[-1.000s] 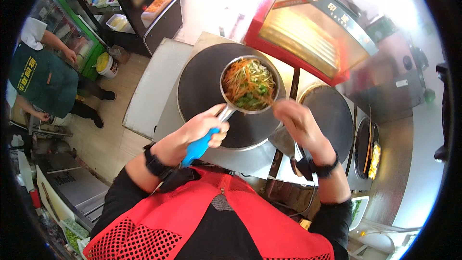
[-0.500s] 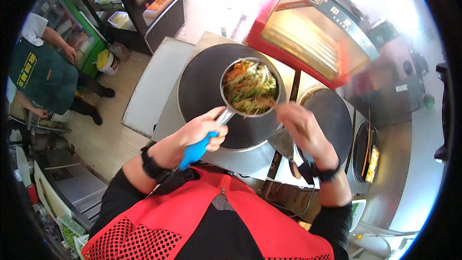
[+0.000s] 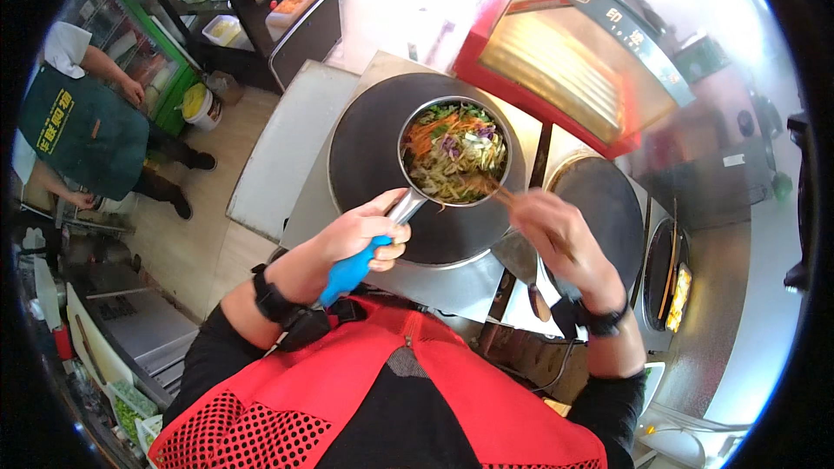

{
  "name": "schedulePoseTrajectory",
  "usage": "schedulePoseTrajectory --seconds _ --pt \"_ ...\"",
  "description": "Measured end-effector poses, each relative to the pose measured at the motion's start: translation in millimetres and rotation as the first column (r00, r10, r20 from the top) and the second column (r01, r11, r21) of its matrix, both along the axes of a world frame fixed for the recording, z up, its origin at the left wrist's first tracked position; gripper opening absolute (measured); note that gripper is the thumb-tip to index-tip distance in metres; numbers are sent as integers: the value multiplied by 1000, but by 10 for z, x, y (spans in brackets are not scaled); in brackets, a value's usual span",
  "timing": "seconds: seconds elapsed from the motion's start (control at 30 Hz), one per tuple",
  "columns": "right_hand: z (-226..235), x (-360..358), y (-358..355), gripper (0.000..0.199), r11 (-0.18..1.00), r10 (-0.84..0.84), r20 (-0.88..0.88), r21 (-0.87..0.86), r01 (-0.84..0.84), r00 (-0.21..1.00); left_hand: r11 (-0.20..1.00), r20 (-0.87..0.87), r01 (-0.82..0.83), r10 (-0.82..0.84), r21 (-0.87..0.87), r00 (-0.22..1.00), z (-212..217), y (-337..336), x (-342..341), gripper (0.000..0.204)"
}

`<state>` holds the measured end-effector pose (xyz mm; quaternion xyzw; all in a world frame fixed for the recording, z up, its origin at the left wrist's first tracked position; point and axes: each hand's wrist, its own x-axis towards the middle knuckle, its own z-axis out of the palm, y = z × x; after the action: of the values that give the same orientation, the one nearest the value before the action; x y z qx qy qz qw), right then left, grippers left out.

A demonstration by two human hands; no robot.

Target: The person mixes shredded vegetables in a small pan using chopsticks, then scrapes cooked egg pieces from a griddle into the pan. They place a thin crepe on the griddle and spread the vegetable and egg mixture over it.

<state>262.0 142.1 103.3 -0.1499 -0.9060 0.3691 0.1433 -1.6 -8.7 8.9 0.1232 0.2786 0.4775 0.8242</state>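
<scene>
My left hand (image 3: pixel 372 236) is closed around the handle of a round metal saucepan (image 3: pixel 401 155), whose lower handle has a blue grip. Inside the pan are shredded vegetables (image 3: pixel 452 143): orange, pale green, dark green and some purple pieces. At the pan's right edge, my right hand (image 3: pixel 556 230) is closed on a brown wooden stirring utensil (image 3: pixel 501 194), its tip down among the shreds. Motion blurs this hand, and the utensil's exact kind is unclear. The pan is over a large round black griddle (image 3: pixel 365 135); whether it rests on it I cannot tell.
A second black griddle (image 3: pixel 604 208) lies to the right, with a wooden-handled flat scraper (image 3: pixel 519 256) beside it. Behind stands a red-framed glass display case (image 3: pixel 556 65). A person in a dark green apron (image 3: pixel 82 135) stands far left, near a white bucket (image 3: pixel 204 110).
The vegetables have been turned over: purple shreds now show and the orange ones lie differently. My right hand has shifted slightly right with the utensil. My left hand keeps its hold.
</scene>
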Motion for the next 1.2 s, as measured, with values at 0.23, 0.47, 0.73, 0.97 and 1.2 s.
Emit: schedulePoseTrajectory --seconds 0.23,0.47,0.73,0.97,1.2 --pt "56 -49 11 4 999 -39 32 -23 40 999 1000 -9 4 -4 -26 1000 18 89 30 63" --pt "-149 -36 85 6 997 -49 -5 59 50 999 999 -12 18 -18 -38 1000 -77 163 86 66" --pt "-67 -65 105 4 999 32 -9 -10 -32 999 999 22 7 -6 -36 1000 -30 34 -33 65" --pt "-17 -141 82 2 999 -11 -11 -44 10 1000 999 1 -10 10 -36 1000 40 48 -47 65" --pt "-96 -138 91 2 996 -89 -46 -5 89 995 999 -45 2 -4 -48 999 87 99 20 67"
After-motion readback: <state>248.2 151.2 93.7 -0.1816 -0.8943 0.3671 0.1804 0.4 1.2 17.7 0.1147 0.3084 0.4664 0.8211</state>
